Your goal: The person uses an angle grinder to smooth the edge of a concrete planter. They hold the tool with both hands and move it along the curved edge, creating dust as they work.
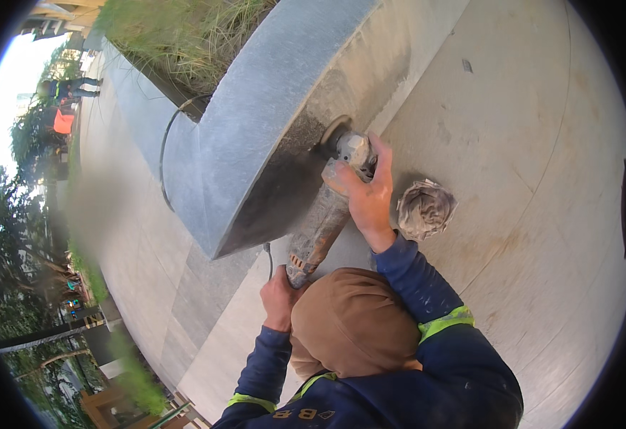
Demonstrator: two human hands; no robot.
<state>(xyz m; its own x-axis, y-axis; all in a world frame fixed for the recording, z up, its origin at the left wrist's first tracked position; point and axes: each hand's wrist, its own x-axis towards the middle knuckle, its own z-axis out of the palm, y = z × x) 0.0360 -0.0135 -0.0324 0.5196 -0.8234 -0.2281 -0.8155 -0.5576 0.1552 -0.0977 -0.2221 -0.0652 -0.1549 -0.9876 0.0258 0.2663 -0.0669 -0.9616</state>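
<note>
With both hands I hold a dusty, worn angle grinder [320, 222]. My left hand [279, 299] is wrapped round its rear end, beside the vent slots. My right hand [370, 196] grips the front near the gear head, thumb and fingers on either side. The round disc [335, 133] is up against the side face of a grey stone or concrete planter wall [291, 154]. A dark, blurred patch, apparently dust, spreads over that face beside the grinder. Just right of my right hand lies a crumpled, dusty, greyish-brown bundle [425, 209], perhaps cloth or paper.
My brown-clad knee [356, 322] is bent close below the grinder. A thin cord [268, 263] hangs near my left hand; a dark cable [163, 164] crosses the planter ledge. Grass [177, 43] grows inside the planter. Far left, a person [73, 88] stands near something orange [63, 121].
</note>
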